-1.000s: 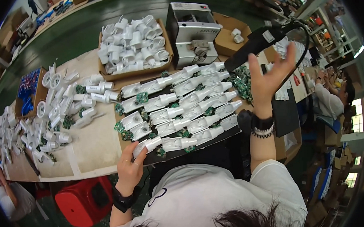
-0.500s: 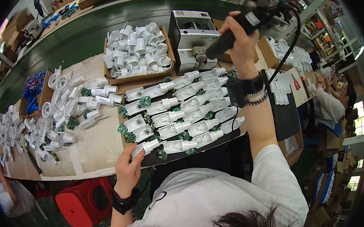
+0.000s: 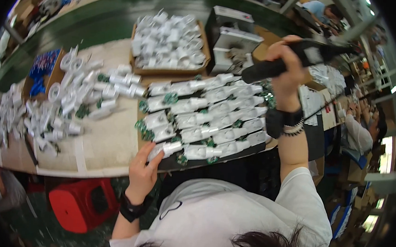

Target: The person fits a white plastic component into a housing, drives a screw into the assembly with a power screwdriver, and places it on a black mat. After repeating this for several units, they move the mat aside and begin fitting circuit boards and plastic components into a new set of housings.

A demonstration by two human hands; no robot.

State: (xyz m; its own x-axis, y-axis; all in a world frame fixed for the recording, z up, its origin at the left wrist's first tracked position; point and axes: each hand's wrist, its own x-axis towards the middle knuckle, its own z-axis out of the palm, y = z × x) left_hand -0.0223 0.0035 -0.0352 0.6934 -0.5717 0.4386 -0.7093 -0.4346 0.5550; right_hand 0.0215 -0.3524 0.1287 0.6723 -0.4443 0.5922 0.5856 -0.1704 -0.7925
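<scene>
My right hand [image 3: 285,67] is wrapped round a black electric screwdriver [image 3: 266,72], raised above the far right of the rows and held lengthwise; I cannot make out a bit. Below it, rows of white plastic housings [image 3: 229,108] lie on a black mat, with small green circuit boards [image 3: 170,98] among them. At the near left corner of these rows, my left hand [image 3: 143,168] grips a white housing [image 3: 171,148] between thumb and fingers. The piece still lies on the mat.
Behind the rows stand a carton of white plastic parts [image 3: 169,43] and a silver-black screw feeder [image 3: 233,41]. Loose parts [image 3: 78,92] are heaped at left beside a small box of blue and red pieces [image 3: 43,73]. A red stool [image 3: 70,211] stands below the table edge. Co-workers sit left and right.
My right hand has come nearer and lower with the screwdriver, blurred by motion. My left hand stays at the same housing. The whole view has shifted.
</scene>
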